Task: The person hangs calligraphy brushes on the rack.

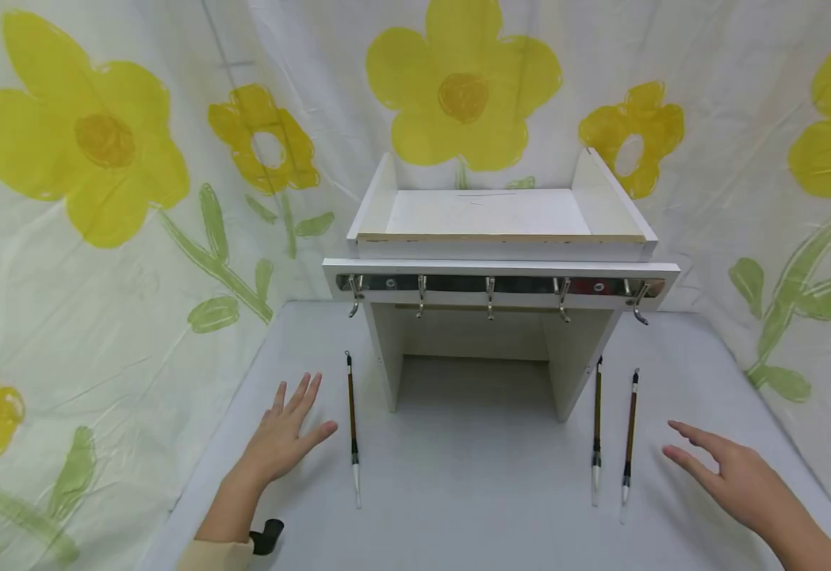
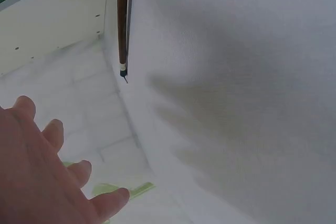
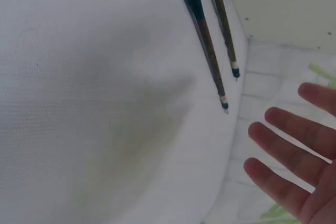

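In the head view, my left hand (image 1: 279, 441) hovers over the white table with its fingers spread, holding nothing. Just to its right lies a calligraphy brush (image 1: 352, 412) with a brown handle and a clear cap over the white tip. On the other side, my right hand (image 1: 737, 476) is also raised, fingers extended and nothing in them. Two more capped brushes lie to its left: a nearer brush (image 1: 630, 432) and another brush (image 1: 597, 428) beside the rack. The left wrist view shows one brush (image 2: 122, 24) apart from the fingers; the right wrist view shows two, the closer being a brush (image 3: 210, 56).
A white shelf rack (image 1: 501, 274) stands at the back centre, with a metal strip of several hooks (image 1: 490, 297) across its front. A small black object (image 1: 267, 537) sits by the left wrist. Flower-printed cloth (image 1: 101, 301) hangs around the table (image 1: 480, 476).
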`<action>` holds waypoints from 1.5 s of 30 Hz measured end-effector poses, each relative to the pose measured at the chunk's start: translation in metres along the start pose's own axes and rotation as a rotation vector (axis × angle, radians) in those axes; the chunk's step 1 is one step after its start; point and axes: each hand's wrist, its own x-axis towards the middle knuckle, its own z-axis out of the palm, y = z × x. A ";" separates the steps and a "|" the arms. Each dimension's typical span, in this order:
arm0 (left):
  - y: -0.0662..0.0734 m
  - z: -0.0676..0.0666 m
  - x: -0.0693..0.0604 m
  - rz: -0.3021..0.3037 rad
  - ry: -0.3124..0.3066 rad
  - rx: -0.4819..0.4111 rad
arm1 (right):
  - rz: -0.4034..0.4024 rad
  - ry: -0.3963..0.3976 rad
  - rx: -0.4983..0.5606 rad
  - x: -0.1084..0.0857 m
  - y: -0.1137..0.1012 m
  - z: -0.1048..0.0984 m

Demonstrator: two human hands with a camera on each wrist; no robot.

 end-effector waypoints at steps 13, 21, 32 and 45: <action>0.017 0.010 0.022 0.020 0.007 -0.177 | 0.009 0.112 0.061 0.008 -0.005 0.003; 0.042 0.013 0.034 0.127 -0.036 -0.481 | 0.035 0.132 0.052 0.021 -0.008 0.010; 0.063 0.019 0.054 0.214 -0.066 -0.774 | 0.036 0.190 0.063 0.028 -0.019 0.020; 0.081 0.024 0.069 0.104 -0.104 -0.981 | 0.102 0.192 0.075 0.042 -0.024 0.037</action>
